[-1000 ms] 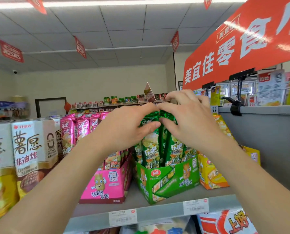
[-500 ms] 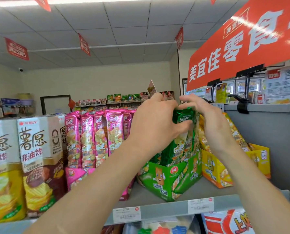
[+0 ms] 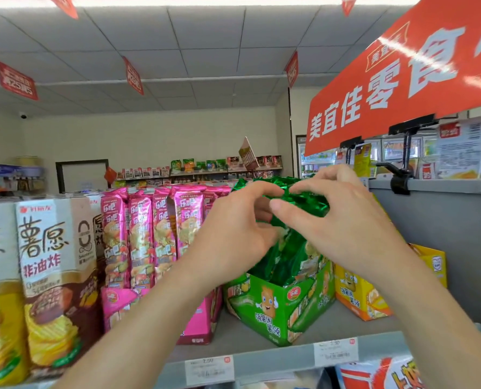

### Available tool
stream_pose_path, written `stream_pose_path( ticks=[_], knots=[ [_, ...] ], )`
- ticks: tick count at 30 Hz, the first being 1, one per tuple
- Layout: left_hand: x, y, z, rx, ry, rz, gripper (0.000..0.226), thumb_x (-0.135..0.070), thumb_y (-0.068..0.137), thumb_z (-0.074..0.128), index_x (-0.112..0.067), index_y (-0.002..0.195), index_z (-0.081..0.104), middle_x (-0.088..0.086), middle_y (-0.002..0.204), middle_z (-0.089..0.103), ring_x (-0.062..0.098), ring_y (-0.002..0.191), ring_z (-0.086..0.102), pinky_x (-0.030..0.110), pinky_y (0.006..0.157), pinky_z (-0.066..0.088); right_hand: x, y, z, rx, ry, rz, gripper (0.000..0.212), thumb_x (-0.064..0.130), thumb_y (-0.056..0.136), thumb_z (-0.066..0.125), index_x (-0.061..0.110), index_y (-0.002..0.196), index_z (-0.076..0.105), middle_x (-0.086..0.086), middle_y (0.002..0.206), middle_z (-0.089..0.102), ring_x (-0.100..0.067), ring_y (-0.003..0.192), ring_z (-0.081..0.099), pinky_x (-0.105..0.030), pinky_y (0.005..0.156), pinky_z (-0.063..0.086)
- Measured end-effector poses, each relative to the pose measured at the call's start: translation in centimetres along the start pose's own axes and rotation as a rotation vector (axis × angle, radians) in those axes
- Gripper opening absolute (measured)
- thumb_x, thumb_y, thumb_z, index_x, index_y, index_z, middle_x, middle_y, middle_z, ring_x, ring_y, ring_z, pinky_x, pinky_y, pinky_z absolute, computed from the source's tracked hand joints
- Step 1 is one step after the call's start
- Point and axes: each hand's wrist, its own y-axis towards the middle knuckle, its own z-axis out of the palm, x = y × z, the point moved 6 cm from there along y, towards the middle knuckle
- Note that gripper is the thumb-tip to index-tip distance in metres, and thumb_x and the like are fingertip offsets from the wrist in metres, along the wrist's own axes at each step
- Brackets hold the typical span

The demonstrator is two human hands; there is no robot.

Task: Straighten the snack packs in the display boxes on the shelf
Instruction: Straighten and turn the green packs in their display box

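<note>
1. The green box (image 3: pixel 273 313) stands on the shelf (image 3: pixel 261 357) with one corner turned forward. It holds green snack packs (image 3: pixel 287 256) that stand upright, their tops bunched together.
2. Above the green box, the left hand (image 3: pixel 233 237) curls its fingers round the pack tops. The right hand (image 3: pixel 340 220) pinches the same tops between thumb and fingers.
3. Just left of the green box sits a pink box (image 3: pixel 197 321) with a row of pink packs (image 3: pixel 141 234) standing upright in it.
4. Just right of the green box sits a yellow box (image 3: pixel 357 299). The right forearm hides what is in it.
5. Well left of the green box stand tall chip cartons (image 3: pixel 57 270).
6. Below the green box, two price tags (image 3: pixel 209 370) are fixed to the shelf edge.
7. Above and right of the green box hangs an orange sign (image 3: pixel 402 88).
8. The left forearm crosses in front of the pink box and covers part of its front.
</note>
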Motion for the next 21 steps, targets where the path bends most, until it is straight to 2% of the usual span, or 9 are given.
stream_pose_path(
  ticks=[2, 4, 5, 7, 9, 12, 14, 18, 21],
  knots=[
    [0.7, 0.1, -0.3, 0.0, -0.18, -0.068, 0.052, 0.003, 0.085, 0.069, -0.029, 0.123, 0.056, -0.007, 0.099, 0.071, -0.001, 0.086, 0.069, 0.017, 0.076, 0.056, -0.2, -0.1, 0.1, 0.009, -0.046, -0.004, 0.065, 0.069, 0.065, 0.064, 0.03, 0.116, 0.068, 0.013, 0.109, 0.041, 0.004, 0.09, 0.041, -0.019, 0.076, 0.032],
    [0.6, 0.5, -0.7, 0.026, -0.224, -0.086, 0.05, 0.003, 0.087, 0.067, -0.026, 0.127, 0.057, -0.007, 0.099, 0.074, 0.001, 0.089, 0.07, 0.019, 0.084, 0.056, -0.7, 0.2, -0.1, -0.012, -0.046, 0.005, 0.055, 0.054, 0.068, 0.075, 0.025, 0.115, 0.07, 0.012, 0.108, 0.044, 0.003, 0.094, 0.04, -0.015, 0.074, 0.029],
    [0.4, 0.8, -1.2, 0.001, -0.148, -0.041, 0.049, 0.005, 0.088, 0.065, -0.024, 0.127, 0.059, -0.008, 0.1, 0.074, 0.002, 0.092, 0.07, 0.021, 0.088, 0.054, -1.0, 0.3, -0.2, -0.008, -0.024, 0.007, 0.048, 0.048, 0.07, 0.078, 0.025, 0.112, 0.071, 0.013, 0.107, 0.044, 0.003, 0.094, 0.041, -0.012, 0.071, 0.029],
    [-1.0, 1.9, -2.7, -0.138, 0.172, 0.122, 0.048, 0.01, 0.087, 0.057, -0.019, 0.123, 0.065, -0.007, 0.105, 0.073, 0.007, 0.099, 0.067, 0.024, 0.096, 0.05, -1.6, 0.7, -0.2, 0.045, 0.037, 0.004, 0.037, 0.042, 0.071, 0.079, 0.029, 0.105, 0.071, 0.02, 0.105, 0.044, 0.004, 0.09, 0.044, -0.006, 0.073, 0.03],
    [-2.2, 3.2, -3.4, -0.187, 0.505, 0.24, 0.049, 0.006, 0.086, 0.053, -0.021, 0.124, 0.066, -0.003, 0.119, 0.069, 0.017, 0.113, 0.06, 0.034, 0.1, 0.048, -2.1, 1.2, -0.3, 0.124, 0.102, 0.001, 0.03, 0.039, 0.071, 0.08, 0.032, 0.098, 0.071, 0.025, 0.108, 0.045, 0.015, 0.095, 0.045, -0.003, 0.076, 0.03],
    [-1.0, 5.4, -2.0, 0.084, 0.785, 0.221, 0.052, -0.016, 0.089, 0.053, -0.022, 0.14, 0.051, 0.0, 0.135, 0.06, 0.022, 0.126, 0.05, 0.043, 0.103, 0.045, -2.6, 2.0, -0.6, 0.208, 0.13, -0.033, 0.025, 0.036, 0.07, 0.081, 0.035, 0.093, 0.071, 0.019, 0.114, 0.049, 0.02, 0.094, 0.045, 0.005, 0.078, 0.028],
    [0.2, 6.1, -1.1, 0.221, 0.858, 0.161, 0.053, -0.027, 0.092, 0.055, -0.024, 0.144, 0.045, 0.003, 0.135, 0.06, 0.024, 0.125, 0.053, 0.043, 0.102, 0.046, -3.1, 2.3, -0.8, 0.236, 0.155, -0.026, 0.026, 0.033, 0.072, 0.08, 0.039, 0.093, 0.066, 0.017, 0.116, 0.049, 0.019, 0.097, 0.045, 0.006, 0.076, 0.029],
    [0.5, 6.5, -1.1, 0.171, 0.763, 0.191, 0.042, -0.029, 0.089, 0.069, -0.025, 0.13, 0.061, -0.002, 0.128, 0.065, 0.02, 0.117, 0.058, 0.032, 0.1, 0.045, -3.5, 2.3, -0.6, 0.179, 0.166, -0.021, 0.033, 0.029, 0.074, 0.079, 0.039, 0.098, 0.06, 0.016, 0.113, 0.044, 0.02, 0.095, 0.043, 0.007, 0.073, 0.028],
    [0.8, 6.7, -1.6, 0.163, 0.593, 0.128, 0.049, -0.025, 0.083, 0.076, -0.022, 0.13, 0.062, -0.004, 0.111, 0.067, 0.008, 0.094, 0.058, 0.018, 0.086, 0.039, -2.5, 2.1, -0.1, 0.126, 0.138, -0.073, 0.035, 0.026, 0.075, 0.075, 0.036, 0.108, 0.063, 0.009, 0.118, 0.043, 0.003, 0.11, 0.043, -0.002, 0.087, 0.027]
  ],
)
